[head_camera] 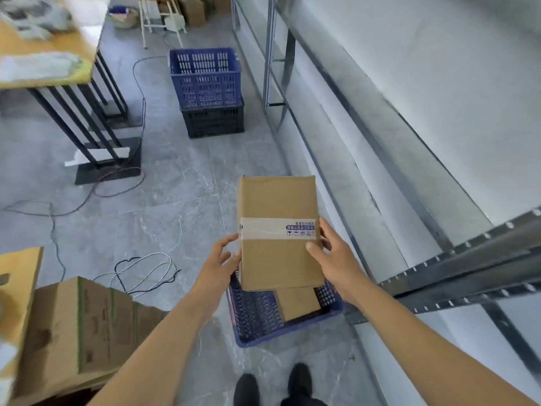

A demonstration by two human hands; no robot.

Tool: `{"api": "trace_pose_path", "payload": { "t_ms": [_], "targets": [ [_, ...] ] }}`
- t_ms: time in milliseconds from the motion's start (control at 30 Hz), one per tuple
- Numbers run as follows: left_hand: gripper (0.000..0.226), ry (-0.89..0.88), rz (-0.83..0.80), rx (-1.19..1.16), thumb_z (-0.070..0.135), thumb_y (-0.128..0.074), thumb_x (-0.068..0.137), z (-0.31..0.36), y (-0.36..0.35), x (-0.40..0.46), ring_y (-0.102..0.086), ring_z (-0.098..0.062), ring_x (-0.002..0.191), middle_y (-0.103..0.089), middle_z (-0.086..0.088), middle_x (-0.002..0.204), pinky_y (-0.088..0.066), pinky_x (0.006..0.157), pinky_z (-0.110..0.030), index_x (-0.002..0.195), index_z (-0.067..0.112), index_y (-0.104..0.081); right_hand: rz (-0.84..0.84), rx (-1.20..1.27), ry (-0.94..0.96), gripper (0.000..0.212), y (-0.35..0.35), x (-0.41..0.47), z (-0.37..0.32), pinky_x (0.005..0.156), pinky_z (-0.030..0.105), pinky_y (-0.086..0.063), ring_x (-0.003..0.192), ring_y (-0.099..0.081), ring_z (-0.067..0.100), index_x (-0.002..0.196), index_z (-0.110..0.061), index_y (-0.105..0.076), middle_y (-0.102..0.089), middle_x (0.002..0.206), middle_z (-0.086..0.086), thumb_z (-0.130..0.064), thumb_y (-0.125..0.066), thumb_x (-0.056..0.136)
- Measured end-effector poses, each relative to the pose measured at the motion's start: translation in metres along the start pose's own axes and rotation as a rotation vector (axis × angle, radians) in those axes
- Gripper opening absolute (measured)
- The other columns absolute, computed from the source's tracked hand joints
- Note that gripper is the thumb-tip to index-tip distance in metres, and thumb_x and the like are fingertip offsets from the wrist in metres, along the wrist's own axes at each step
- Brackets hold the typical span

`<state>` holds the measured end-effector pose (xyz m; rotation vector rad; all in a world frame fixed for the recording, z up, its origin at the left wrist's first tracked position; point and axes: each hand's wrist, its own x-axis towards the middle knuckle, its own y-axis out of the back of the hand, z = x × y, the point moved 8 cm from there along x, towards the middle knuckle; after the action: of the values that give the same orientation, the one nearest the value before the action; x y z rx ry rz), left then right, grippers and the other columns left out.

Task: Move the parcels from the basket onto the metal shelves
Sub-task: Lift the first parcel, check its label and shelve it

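A brown cardboard parcel [278,200] with a band of printed tape across its middle is held up above the blue basket [257,320] on the floor. My left hand [221,260] grips its left edge and my right hand [332,254] grips its right edge, thumb on top. A second, smaller brown parcel [297,303] lies inside the basket, partly hidden by the held one. The metal shelves [456,259] run along the right side, their white boards bare where I can see them.
Farther along the aisle a blue crate [205,77] is stacked on a black crate [213,120]. A wooden table on black legs [49,65] stands at the left. Cables [140,271] lie on the grey floor. A large cardboard box [79,326] sits at the lower left.
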<state>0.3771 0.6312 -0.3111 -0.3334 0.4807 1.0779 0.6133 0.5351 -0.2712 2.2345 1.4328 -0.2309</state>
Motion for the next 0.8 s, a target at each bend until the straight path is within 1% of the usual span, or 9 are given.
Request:
{"api": "trace_pose_path", "payload": {
  "t_ms": [133,233,333,433,567,633,700,733,800],
  "targets": [
    [0.109,0.021,-0.035,-0.085,0.052,-0.081,0.073,0.020,0.020,-0.011,-0.065,-0.026,0.118,-0.073,-0.006,0.117,-0.051,0.091,-0.045,0.161,0.028,-0.021,0.008,0.062,0.084,0.084,0.000,-0.027,-0.028,0.123,0.047,-0.038,0.143,-0.049,0.015,0.159,-0.059,-0.006,-0.047,0.163,-0.006,-0.019,-0.059,0.108],
    [0.122,-0.027,-0.149,0.024,0.067,-0.096,0.043,0.052,0.026,-0.027,-0.076,-0.015,0.077,-0.081,0.003,0.090,-0.059,0.056,-0.037,0.144,0.016,-0.051,0.010,0.017,0.186,0.080,-0.002,-0.044,-0.052,0.123,0.043,-0.038,0.146,-0.046,0.011,0.142,-0.080,-0.017,-0.045,0.162,-0.011,-0.018,-0.055,0.109],
    [0.109,-0.112,-0.190,0.036,0.061,-0.101,0.039,0.076,0.020,-0.040,-0.080,-0.019,0.082,-0.083,0.004,0.100,-0.064,0.057,-0.045,0.132,0.029,-0.054,0.039,-0.088,0.270,0.064,-0.003,-0.058,-0.066,0.129,0.043,-0.029,0.149,-0.036,0.007,0.145,-0.065,-0.032,-0.039,0.159,-0.012,-0.014,-0.048,0.111],
    [0.094,-0.165,-0.192,0.007,0.055,-0.101,0.045,0.096,0.003,-0.053,-0.080,-0.026,0.096,-0.081,0.005,0.109,-0.066,0.069,-0.055,0.125,0.046,-0.054,-0.009,-0.089,0.279,0.051,0.000,-0.064,-0.076,0.130,0.036,-0.023,0.148,-0.030,0.005,0.147,-0.051,-0.029,-0.031,0.156,-0.013,-0.021,-0.049,0.111],
    [0.093,-0.200,-0.158,-0.025,0.052,-0.101,0.047,0.109,-0.016,-0.064,-0.078,-0.022,0.102,-0.076,0.001,0.120,-0.066,0.079,-0.051,0.126,0.057,-0.050,-0.125,0.049,0.200,0.039,0.012,-0.071,-0.093,0.105,0.004,-0.034,0.125,-0.045,-0.022,0.143,-0.057,-0.033,-0.045,0.141,-0.043,-0.042,-0.044,0.109],
    [0.080,-0.213,-0.180,-0.029,0.049,-0.095,0.057,0.113,-0.027,-0.068,-0.077,-0.015,0.102,-0.074,0.007,0.123,-0.066,0.076,-0.040,0.121,0.065,-0.051,-0.158,0.113,0.181,0.040,0.020,-0.073,-0.097,0.113,0.015,-0.038,0.126,-0.046,-0.023,0.145,-0.063,-0.035,-0.049,0.139,-0.047,-0.055,-0.037,0.106],
    [0.066,-0.216,-0.209,-0.036,0.047,-0.093,0.067,0.118,-0.039,-0.072,-0.076,-0.010,0.101,-0.076,0.014,0.118,-0.064,0.072,-0.031,0.114,0.072,-0.054,-0.189,0.163,0.142,0.052,0.028,-0.072,-0.097,0.124,0.038,-0.037,0.141,-0.045,-0.005,0.153,-0.061,-0.034,-0.050,0.152,-0.032,-0.065,-0.035,0.100],
    [0.061,-0.217,-0.219,-0.038,0.046,-0.092,0.071,0.120,-0.044,-0.073,-0.076,-0.009,0.100,-0.076,0.016,0.116,-0.064,0.071,-0.030,0.112,0.073,-0.055,-0.206,0.185,0.132,0.053,0.032,-0.072,-0.098,0.121,0.038,-0.040,0.141,-0.048,-0.005,0.149,-0.064,-0.038,-0.055,0.148,-0.032,-0.069,-0.037,0.096],
    [0.052,-0.215,-0.222,-0.041,0.047,-0.084,0.079,0.124,-0.052,-0.073,-0.076,-0.007,0.100,-0.076,0.018,0.116,-0.064,0.069,-0.029,0.114,0.072,-0.056,-0.234,0.203,0.137,0.043,0.038,-0.074,-0.102,0.102,0.021,-0.052,0.124,-0.057,-0.019,0.135,-0.070,-0.045,-0.064,0.131,-0.043,-0.072,-0.040,0.092]
  ]
}}
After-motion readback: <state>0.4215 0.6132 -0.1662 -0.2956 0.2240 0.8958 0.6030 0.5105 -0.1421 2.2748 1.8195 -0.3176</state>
